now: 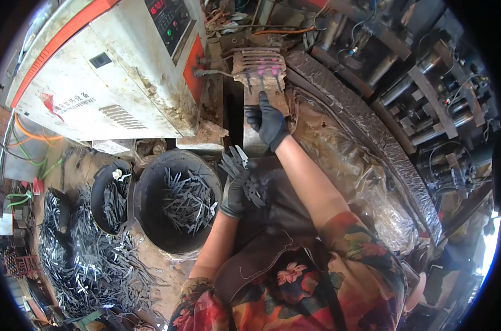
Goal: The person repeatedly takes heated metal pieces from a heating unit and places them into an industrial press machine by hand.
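Observation:
My left hand (236,193), in a dark glove, is closed around a bundle of flat dark metal strips (236,160) that fan out past the fingers. Ahead of it, my right hand (269,122), gloved too, has its index finger stretched forward and the other fingers partly bent; no held piece shows. That fingertip is at the near end of a dark strip lying on a crusted block (249,102). Several strips lie there side by side, their far ends glowing pink (268,71) under the bars of a heating coil (257,57).
A white and orange heating machine (145,88) with a lit panel stands at the left. Below it are a round black tub (151,220) of strips, a smaller black container (102,207) and a loose strip heap (90,265). Crumpled plastic sheeting (361,193) and heavy machinery (416,94) lie right.

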### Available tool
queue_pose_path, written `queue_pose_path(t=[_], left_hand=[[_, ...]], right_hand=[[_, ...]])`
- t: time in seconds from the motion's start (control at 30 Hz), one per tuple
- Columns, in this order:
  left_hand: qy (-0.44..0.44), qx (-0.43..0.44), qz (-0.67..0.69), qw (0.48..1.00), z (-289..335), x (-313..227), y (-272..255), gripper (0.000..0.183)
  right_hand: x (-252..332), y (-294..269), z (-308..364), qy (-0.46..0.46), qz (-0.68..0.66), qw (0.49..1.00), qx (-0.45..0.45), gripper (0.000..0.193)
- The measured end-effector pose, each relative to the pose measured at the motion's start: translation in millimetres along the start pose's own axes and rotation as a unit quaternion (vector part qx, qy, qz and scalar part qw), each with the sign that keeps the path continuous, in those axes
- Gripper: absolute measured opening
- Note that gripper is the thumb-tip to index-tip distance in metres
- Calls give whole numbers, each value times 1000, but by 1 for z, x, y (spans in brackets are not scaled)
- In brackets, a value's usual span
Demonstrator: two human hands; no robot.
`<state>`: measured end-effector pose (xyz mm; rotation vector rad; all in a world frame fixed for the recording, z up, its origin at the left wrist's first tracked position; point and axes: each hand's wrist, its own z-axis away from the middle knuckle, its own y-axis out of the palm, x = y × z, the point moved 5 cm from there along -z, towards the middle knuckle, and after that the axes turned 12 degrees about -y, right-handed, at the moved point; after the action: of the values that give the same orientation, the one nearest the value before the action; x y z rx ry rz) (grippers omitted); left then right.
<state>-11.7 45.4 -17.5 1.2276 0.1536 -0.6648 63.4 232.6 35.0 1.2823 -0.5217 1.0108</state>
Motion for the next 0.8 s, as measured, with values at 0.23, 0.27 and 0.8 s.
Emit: queue_pose_path(t=[0.23, 0.27, 0.8], left_hand=[[-13, 2, -23, 1000, -16, 17, 2, 34], [1, -15, -57, 998, -11, 11, -7, 32], [-166, 64, 111, 978, -8, 26, 38, 18]], right_hand=[[34, -23, -37, -98, 62, 993, -18, 54], [25, -11, -13, -97, 17, 995, 7, 46], [288, -327, 102, -436, -118, 841, -297, 39]])
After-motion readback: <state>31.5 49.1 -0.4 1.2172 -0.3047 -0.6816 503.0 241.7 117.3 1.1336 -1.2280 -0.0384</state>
